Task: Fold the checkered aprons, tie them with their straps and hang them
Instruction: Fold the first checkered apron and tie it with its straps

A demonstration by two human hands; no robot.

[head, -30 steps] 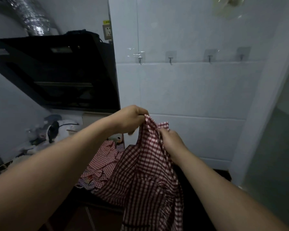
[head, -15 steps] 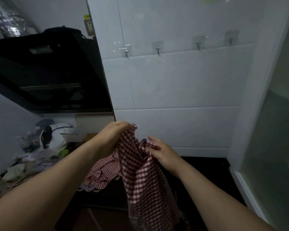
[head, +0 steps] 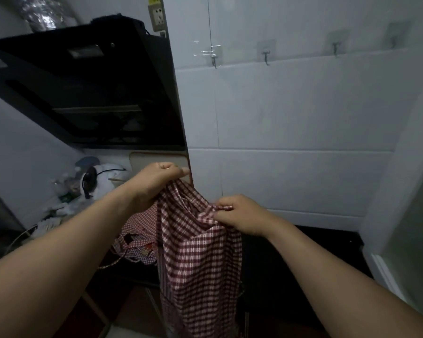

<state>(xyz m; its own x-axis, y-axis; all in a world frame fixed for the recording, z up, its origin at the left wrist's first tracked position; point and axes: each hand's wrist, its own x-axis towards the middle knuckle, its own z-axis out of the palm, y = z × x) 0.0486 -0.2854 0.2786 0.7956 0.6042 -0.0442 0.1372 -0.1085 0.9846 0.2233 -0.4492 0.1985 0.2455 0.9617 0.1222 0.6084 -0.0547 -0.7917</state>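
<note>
A dark red and white checkered apron (head: 200,259) hangs in front of me, held up by both hands. My left hand (head: 154,184) grips its top edge at the upper left. My right hand (head: 239,215) pinches a bunched fold of the top edge a little lower and to the right. The cloth drops down past the dark counter edge. Behind it, more checkered aprons (head: 139,230) lie crumpled on the black counter (head: 327,242). Several adhesive wall hooks (head: 266,57) sit in a row on the white tiled wall above.
A black range hood (head: 88,86) fills the upper left, with a foil duct above it. A white appliance with a black cord (head: 100,179) and clutter sit at the left. A wall socket (head: 158,14) is near the hood. A pale door frame (head: 401,167) borders the right.
Both hands have lowered with the apron, and the right hand has moved away from the left, spreading the top edge. The camera view has shifted to the right.
</note>
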